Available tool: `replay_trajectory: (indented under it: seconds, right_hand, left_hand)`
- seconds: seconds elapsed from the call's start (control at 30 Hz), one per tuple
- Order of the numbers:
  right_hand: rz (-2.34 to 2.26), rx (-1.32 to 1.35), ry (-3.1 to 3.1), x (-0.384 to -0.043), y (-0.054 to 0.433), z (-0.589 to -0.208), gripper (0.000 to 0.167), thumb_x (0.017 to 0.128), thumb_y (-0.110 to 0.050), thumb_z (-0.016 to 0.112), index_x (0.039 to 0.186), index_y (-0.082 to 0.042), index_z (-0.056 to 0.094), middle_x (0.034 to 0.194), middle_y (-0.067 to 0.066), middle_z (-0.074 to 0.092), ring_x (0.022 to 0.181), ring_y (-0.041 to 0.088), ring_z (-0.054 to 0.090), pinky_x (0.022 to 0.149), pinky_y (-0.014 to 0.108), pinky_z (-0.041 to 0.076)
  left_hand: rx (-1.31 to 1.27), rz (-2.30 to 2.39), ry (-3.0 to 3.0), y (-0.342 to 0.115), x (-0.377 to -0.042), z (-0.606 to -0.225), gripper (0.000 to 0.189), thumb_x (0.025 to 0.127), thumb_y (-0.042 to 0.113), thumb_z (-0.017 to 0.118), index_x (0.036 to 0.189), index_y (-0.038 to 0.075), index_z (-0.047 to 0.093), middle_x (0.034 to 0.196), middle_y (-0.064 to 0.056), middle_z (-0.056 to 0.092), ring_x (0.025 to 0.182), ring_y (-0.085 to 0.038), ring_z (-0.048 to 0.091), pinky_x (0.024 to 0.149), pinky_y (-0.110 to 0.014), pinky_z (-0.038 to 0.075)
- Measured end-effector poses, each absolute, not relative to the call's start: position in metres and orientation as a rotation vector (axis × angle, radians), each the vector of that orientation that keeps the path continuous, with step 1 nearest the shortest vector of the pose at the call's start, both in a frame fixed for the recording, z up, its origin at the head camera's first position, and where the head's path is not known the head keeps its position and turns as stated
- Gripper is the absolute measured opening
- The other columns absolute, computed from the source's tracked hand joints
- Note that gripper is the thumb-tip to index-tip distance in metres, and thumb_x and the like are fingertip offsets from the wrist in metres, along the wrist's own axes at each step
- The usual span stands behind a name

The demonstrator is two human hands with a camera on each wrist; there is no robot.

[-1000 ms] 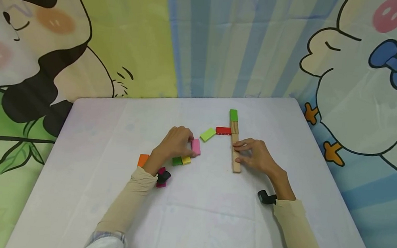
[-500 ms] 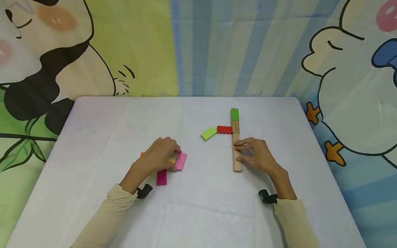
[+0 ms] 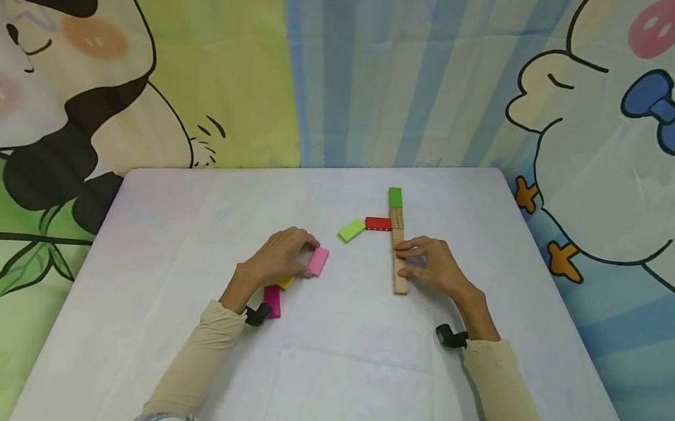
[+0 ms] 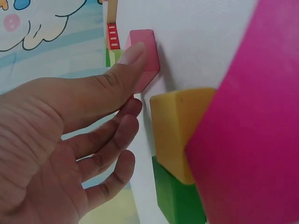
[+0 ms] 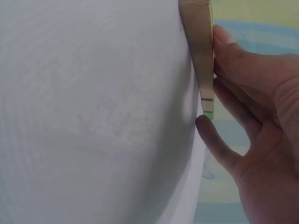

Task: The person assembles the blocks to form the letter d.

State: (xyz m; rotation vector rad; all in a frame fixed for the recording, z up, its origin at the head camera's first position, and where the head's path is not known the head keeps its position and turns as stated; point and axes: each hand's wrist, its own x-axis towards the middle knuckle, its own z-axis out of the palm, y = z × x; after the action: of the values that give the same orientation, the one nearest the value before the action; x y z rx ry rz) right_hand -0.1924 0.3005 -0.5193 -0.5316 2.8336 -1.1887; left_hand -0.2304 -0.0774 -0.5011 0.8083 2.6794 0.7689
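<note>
My left hand (image 3: 281, 256) pinches a pink block (image 3: 318, 261) between thumb and fingers, left of the middle of the white table. Close under that hand lie a yellow block (image 4: 175, 133) and a green block (image 4: 175, 193), with a magenta block (image 3: 272, 301) nearest me. My right hand (image 3: 435, 264) rests its fingertips on a long plain wooden block (image 3: 399, 281), its fingers fairly straight. That block lies in a line with a shorter wooden block (image 3: 396, 217) and a bright green block (image 3: 396, 197) at the far end.
A red block (image 3: 377, 224) lies against the left side of the line. Left of it, a lime block (image 3: 350, 230) sits slanted. Only an edge of an orange block (image 3: 238, 265) shows past the left wrist. A printed cloth (image 3: 363, 71) hangs behind the table.
My left hand, with the pink block, moved left and towards me, then came slightly back right and away. My right hand stays on the long wooden block.
</note>
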Motion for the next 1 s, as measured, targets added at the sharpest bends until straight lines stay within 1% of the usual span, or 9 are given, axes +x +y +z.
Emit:
replay_trajectory:
  seconds: [0.23,0.37,0.63,0.77,1.0]
  right_hand:
    - [-1.186,-0.492,2.824,-0.19,0.298,-0.518,0.045,0.078,-0.004,0.097,0.121,-0.001,0.082,0.132,0.012,0.079,0.132,0.038,0.068,0.119,0.06,0.047]
    - [-1.186,-0.502,2.829,-0.19,0.298,-0.518,0.045,0.078,-0.003,0.097,0.121,0.0,0.082,0.132,0.013,0.079,0.132,0.038,0.069,0.119,0.06,0.047]
    - [-1.191,-0.514,2.836,-0.193,0.299,-0.518,0.045,0.077,-0.002,0.097,0.119,0.0,0.082,0.131,0.013,0.08,0.131,0.038,0.069,0.118,0.06,0.048]
    - [-1.205,-0.521,2.822,-0.193,0.299,-0.517,0.044,0.077,-0.001,0.097,0.119,0.001,0.082,0.131,0.014,0.079,0.131,0.038,0.069,0.119,0.059,0.047]
    - [-1.205,-0.537,2.823,-0.194,0.299,-0.518,0.044,0.077,-0.001,0.097,0.118,0.001,0.083,0.131,0.015,0.079,0.131,0.038,0.07,0.119,0.059,0.048]
  left_hand:
    - [0.807,0.763,2.699,-0.07,-0.237,-0.505,0.058,0.085,0.03,0.097,0.132,0.007,0.071,0.124,-0.007,0.074,0.117,-0.025,0.065,0.107,-0.047,0.053]
    - [0.807,0.771,2.69,-0.064,-0.242,-0.506,0.057,0.084,0.032,0.097,0.129,0.008,0.072,0.121,-0.007,0.075,0.114,-0.024,0.065,0.105,-0.046,0.054]
    - [0.795,0.783,2.678,-0.057,-0.25,-0.509,0.059,0.081,0.035,0.099,0.127,0.009,0.072,0.115,-0.005,0.073,0.107,-0.022,0.064,0.099,-0.042,0.056]
    - [0.802,0.812,2.666,-0.054,-0.253,-0.509,0.059,0.08,0.032,0.1,0.127,0.008,0.073,0.116,-0.005,0.074,0.108,-0.024,0.066,0.101,-0.043,0.056]
    - [0.778,0.856,2.619,-0.05,-0.258,-0.511,0.06,0.081,0.03,0.1,0.13,0.008,0.074,0.122,-0.005,0.075,0.111,-0.023,0.066,0.106,-0.045,0.055]
